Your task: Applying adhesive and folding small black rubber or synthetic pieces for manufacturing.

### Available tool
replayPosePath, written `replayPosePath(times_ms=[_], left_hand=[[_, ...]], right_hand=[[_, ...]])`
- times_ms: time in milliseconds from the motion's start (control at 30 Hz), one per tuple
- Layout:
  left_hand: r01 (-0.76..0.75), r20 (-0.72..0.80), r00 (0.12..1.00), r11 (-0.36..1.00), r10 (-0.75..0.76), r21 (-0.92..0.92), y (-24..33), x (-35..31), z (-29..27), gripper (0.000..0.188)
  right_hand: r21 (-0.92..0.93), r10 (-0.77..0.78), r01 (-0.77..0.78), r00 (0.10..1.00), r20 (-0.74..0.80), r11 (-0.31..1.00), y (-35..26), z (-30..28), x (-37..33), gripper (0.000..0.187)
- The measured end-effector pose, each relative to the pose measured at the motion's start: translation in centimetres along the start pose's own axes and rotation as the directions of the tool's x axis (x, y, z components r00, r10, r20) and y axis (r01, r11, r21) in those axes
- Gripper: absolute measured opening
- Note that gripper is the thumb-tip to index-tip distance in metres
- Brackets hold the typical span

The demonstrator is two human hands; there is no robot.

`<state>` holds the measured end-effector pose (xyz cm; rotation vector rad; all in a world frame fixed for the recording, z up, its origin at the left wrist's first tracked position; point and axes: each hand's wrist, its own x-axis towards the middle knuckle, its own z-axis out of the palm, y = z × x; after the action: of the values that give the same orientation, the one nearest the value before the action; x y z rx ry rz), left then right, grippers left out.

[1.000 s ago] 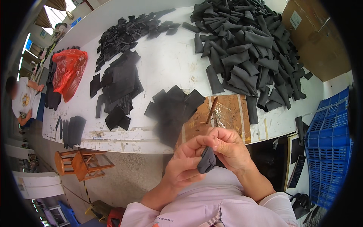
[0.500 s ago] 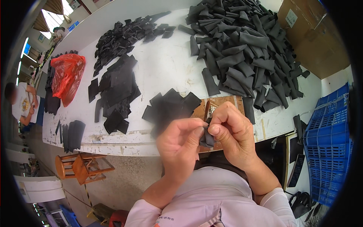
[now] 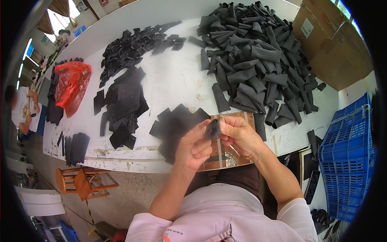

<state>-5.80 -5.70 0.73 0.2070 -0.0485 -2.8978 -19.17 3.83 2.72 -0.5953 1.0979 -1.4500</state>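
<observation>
Between my two hands is a small black piece of sheet material, curled so that an opening shows at its end. My left hand is closed on its left side, with the fingers bent. My right hand pinches the right side between thumb and forefinger. A thin, pale, pointed tool sticks out below the right fingers; its exact kind cannot be made out. Both hands are above a brown taped board at the table's near edge. Left of them lies a fanned stack of flat black pieces.
A big heap of dark rolled tubes covers the far right of the white table. More flat black pieces and a red plastic bag lie left. A cardboard box and blue crates stand right. Wooden stools stand below.
The black piece has turned so its opening shows, and my hands have shifted slightly left. The pointed tool now shows below my right hand, and more of the board is uncovered.
</observation>
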Motion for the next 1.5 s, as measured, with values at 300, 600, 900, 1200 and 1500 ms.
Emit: replayPosePath(times_ms=[300, 600, 900, 1200, 1500], left_hand=[[-0.215, -0.091, 0.904, 0.627, 0.419, 0.749, -0.9, -0.8, 1.6, 0.029], [-0.475, 0.399, 0.775, 0.035, 0.491, 0.879, -1.1, -0.2, 4.5, 0.012], [-0.548, 0.19, 0.781, 0.507, 0.595, 0.665, -1.9, -1.6, 5.9, 0.015], [-0.569, 0.384, 0.768, 0.271, 0.512, 0.777, -1.5, -0.7, 2.9, 0.007], [-0.519, 0.456, 0.817, 0.105, 0.353, 0.848, -0.5, 0.5, 6.0, 0.014]], right_hand=[[-0.056, -0.089, 0.094, 0.992, 0.093, 0.994, 1.0, -0.5, 1.3, 0.026], [-0.785, -0.514, 0.307, 0.858, -0.016, 0.537, -2.1, 0.6, -1.1, 0.032], [-0.906, -0.499, 0.415, 0.769, 0.4, -0.087, -5.1, 2.8, -1.7, 0.032], [-0.956, -0.415, 0.274, 0.886, 0.207, 0.108, 0.7, 0.2, -0.9, 0.024], [-0.915, -0.526, 0.404, 0.784, 0.329, 0.029, -2.0, 1.2, -1.3, 0.022]])
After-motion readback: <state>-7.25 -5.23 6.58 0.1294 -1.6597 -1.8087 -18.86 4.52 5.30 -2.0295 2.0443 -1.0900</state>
